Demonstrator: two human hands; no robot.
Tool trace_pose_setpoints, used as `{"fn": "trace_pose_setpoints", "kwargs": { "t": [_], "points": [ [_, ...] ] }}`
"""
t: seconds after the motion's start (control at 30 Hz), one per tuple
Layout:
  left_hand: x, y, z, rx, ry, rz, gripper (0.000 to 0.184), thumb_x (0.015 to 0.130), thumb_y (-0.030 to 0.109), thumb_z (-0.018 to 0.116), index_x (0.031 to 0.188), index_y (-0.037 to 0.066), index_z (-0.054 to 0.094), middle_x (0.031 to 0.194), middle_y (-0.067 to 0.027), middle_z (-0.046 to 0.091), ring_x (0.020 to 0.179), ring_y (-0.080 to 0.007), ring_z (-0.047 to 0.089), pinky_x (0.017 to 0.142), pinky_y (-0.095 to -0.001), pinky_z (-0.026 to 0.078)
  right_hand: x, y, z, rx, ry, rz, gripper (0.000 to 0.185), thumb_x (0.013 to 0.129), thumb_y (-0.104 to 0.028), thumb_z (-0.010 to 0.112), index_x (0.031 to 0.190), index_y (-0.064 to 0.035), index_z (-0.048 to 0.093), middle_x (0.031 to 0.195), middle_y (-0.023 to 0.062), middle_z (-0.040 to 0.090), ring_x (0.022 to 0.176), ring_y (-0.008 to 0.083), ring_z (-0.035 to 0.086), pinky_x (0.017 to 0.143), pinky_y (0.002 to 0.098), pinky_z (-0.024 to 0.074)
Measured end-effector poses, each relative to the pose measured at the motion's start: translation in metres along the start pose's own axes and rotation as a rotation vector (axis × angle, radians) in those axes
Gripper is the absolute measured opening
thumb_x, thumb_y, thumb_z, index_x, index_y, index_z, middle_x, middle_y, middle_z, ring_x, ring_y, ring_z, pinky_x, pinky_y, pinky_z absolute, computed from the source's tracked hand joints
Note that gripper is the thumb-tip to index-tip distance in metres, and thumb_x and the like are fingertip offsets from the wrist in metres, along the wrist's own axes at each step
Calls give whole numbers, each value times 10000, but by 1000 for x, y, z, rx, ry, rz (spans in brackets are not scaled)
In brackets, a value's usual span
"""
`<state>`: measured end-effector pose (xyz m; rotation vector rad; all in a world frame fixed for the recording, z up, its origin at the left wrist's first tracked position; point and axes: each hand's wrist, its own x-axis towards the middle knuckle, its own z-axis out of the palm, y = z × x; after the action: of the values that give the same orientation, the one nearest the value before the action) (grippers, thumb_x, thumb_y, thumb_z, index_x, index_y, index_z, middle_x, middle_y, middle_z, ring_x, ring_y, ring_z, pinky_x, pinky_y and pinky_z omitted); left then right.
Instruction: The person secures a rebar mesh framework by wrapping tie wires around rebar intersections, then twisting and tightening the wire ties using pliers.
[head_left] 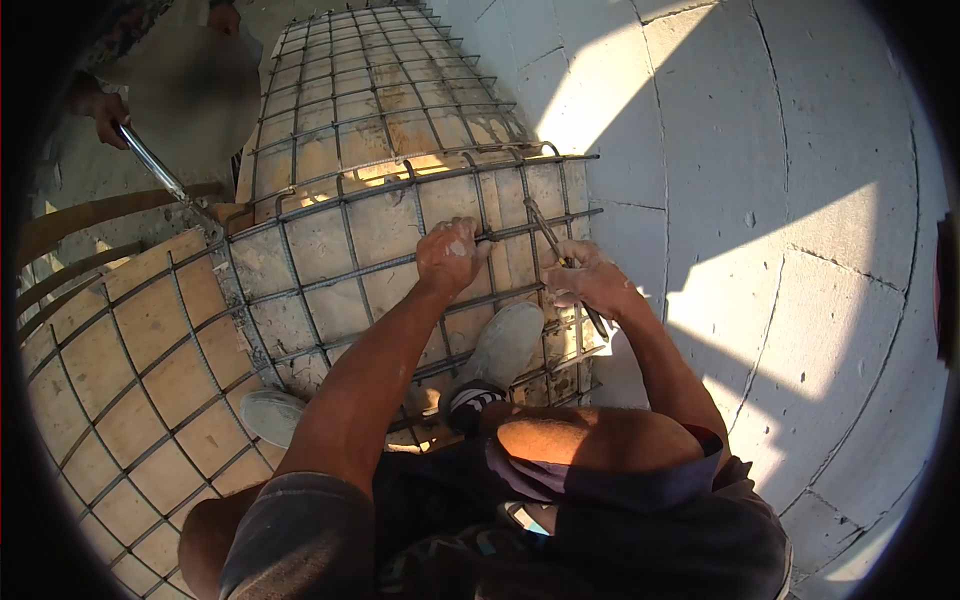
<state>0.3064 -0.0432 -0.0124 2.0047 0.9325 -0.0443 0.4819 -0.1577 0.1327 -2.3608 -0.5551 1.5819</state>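
The right hand [592, 275] is wrapped around a long plier-like tool [545, 232], which slants across the steel mesh [385, 265] near the pale block wall [740, 160]; its upper end lies over the bars, though contact is unclear. The left hand [450, 255] is curled closed at a crossing bar just left of it, and whether it pinches anything small cannot be told. Good handling here probably means letting the left hand brace the bar while the right wrist turns the tool, with the left fingers kept out of its path. Gripping low on the handles should give better leverage, and knuckles need room from the rods. The 2 shoes, a right shoe [507, 345] and a left shoe [272, 415], stand among the bars, so even weight would steady the reach.
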Motion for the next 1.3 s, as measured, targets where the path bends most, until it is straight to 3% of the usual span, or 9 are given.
{"fn": "trace_pose_setpoints", "kwargs": {
  "t": [0.1,0.23,0.4,0.57,0.73,0.83,0.93,1.03,1.3],
  "points": [
    [0,-1,3,27,39,5,392,854,387,713,1084,74,658,1091,-132,687,1028,-322,642,913,-407,501,-7,-14,-10,-221,47,-41,291,893,-294,720,1094,-88,683,848,40,634,839,148,651,688,274,567],
    [0,-2,6,17,47,9,369,852,391,715,1043,82,648,1066,-123,685,1003,-315,645,892,-401,506,-4,-47,-31,-252,-196,121,268,898,-267,698,1108,-100,694,939,82,651,921,142,628,667,253,527],
    [0,-7,13,28,110,50,357,854,406,711,1009,96,623,1010,-110,674,960,-302,646,863,-395,509,13,-29,-47,-400,-339,-14,359,898,-294,660,1214,-124,652,1056,101,667,943,164,615,749,310,487],
    [0,-7,11,28,94,41,338,853,394,708,1010,107,622,999,-104,669,938,-304,646,858,-392,509,-5,-89,-38,-932,-373,131,731,808,-405,668,1492,-286,440,1122,120,697,1043,266,649,911,420,493],
    [2,-12,20,53,111,50,333,858,393,694,1013,108,620,995,-99,662,946,-299,637,858,-388,508,-11,-136,-21,-1213,-448,151,712,796,-338,651,1480,-284,461,1196,102,697,1132,296,642,959,428,493],
    [3,-8,17,98,62,31,339,860,398,687,1020,106,619,1015,-102,661,961,-301,634,865,-390,507,-6,-151,-12,-1346,-476,93,623,781,-306,648,1394,-238,564,1159,113,702,1090,307,655,903,446,516],
    [3,-10,18,82,53,40,344,863,396,681,1028,101,619,1038,-111,663,974,-308,634,871,-396,505,16,-154,-7,-1491,-572,135,704,804,-273,603,1491,-237,453,1082,140,716,982,295,672,862,428,528],
    [2,-10,15,62,66,56,350,865,395,675,1036,96,616,1035,-117,661,970,-311,635,869,-399,505,29,-154,-7,-1654,-516,16,686,783,-153,539,1462,-237,498,1037,138,723,941,308,676,824,424,539],
    [2,-7,11,108,40,53,378,861,418,667,1054,96,621,1040,-116,665,979,-307,639,866,-388,506,31,-172,-12,-1651,-426,-51,573,801,-90,499,1352,-211,604,1050,159,720,954,337,676,813,432,550]
  ]
}}
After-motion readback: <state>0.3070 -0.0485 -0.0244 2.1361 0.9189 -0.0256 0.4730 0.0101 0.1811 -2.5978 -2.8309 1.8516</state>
